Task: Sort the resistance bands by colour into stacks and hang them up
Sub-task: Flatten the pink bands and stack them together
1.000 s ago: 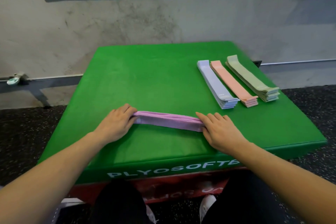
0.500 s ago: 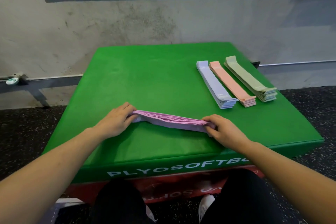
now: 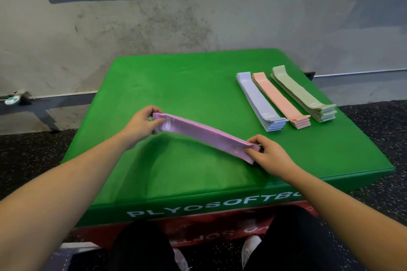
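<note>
Even daylight, soft shadows, wide-angle edge distortion.

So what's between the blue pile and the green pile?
The head view shows the pink-orange stack lying between the blue stack and the green stack.

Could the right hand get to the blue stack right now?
Probably not at once: the right hand and left hand both grip the pink bands. Once it lets go, bare green mat leads to the blue stack.
</note>
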### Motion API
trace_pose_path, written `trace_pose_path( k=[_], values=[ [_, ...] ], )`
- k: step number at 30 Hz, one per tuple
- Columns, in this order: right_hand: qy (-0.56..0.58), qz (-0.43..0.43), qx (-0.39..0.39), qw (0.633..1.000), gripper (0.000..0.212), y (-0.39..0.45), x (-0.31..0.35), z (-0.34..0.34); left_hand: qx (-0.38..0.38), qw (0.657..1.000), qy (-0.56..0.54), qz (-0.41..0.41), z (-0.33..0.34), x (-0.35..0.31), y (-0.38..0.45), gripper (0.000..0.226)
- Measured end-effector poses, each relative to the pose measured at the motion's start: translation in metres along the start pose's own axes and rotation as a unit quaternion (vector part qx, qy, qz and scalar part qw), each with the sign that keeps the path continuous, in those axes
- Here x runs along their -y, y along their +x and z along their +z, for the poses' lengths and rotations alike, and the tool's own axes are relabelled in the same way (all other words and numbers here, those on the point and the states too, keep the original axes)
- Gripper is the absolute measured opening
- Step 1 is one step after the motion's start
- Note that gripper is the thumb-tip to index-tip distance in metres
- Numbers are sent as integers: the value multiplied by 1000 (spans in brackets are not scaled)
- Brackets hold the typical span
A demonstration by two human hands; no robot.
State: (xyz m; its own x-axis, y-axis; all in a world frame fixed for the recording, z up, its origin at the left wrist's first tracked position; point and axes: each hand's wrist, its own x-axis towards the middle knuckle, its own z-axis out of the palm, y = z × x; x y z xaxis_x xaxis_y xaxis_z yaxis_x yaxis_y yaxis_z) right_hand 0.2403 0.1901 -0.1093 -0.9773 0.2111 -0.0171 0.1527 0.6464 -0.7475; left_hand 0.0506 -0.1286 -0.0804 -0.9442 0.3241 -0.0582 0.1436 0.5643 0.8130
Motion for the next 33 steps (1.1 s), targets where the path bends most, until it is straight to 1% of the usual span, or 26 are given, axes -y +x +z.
trace_pose_path(
  k=[2, 5, 6, 8, 10, 13, 14, 16, 18, 21, 26, 29, 33],
  values=[
    [25, 22, -2, 999, 12, 1, 1, 4, -18, 999, 22, 21, 4, -14, 18, 20],
    [88, 39, -11, 995, 35, 3, 1, 6, -36, 997, 36, 60, 13, -40, 51, 36],
    [99, 46, -15, 994, 38, 4, 1, 6, -42, 996, 36, 71, 18, -49, 63, 40],
    [109, 59, -32, 992, 34, 11, 1, 8, -54, 994, 38, 88, 30, -65, 90, 41],
    [122, 66, -42, 989, 26, 21, 0, 10, -70, 991, 51, 102, 43, -79, 117, 40],
    [165, 91, -27, 982, 18, 40, 1, 11, -76, 986, 94, 112, 64, -96, 156, 40],
    [161, 95, -27, 982, 17, 48, 1, 10, -72, 984, 114, 113, 71, -101, 168, 39],
    [141, 95, -31, 985, 22, 63, 0, 7, -65, 982, 138, 110, 85, -110, 192, 37],
    [122, 96, -24, 988, 28, 75, -2, 4, -63, 982, 139, 108, 99, -118, 214, 35],
    [93, 96, -15, 991, 30, 87, -10, -1, -45, 983, 148, 100, 122, -121, 241, 35],
    [54, 98, 25, 993, 28, 98, -16, -6, -6, 986, 142, 87, 158, -113, 268, 33],
    [13, 93, 46, 995, 30, 97, -20, -10, -24, 984, 156, 80, 169, -101, 272, 34],
    [13, 100, 46, 994, 29, 93, -25, -13, -59, 981, 171, 66, 168, -96, 268, 39]
  ],
)
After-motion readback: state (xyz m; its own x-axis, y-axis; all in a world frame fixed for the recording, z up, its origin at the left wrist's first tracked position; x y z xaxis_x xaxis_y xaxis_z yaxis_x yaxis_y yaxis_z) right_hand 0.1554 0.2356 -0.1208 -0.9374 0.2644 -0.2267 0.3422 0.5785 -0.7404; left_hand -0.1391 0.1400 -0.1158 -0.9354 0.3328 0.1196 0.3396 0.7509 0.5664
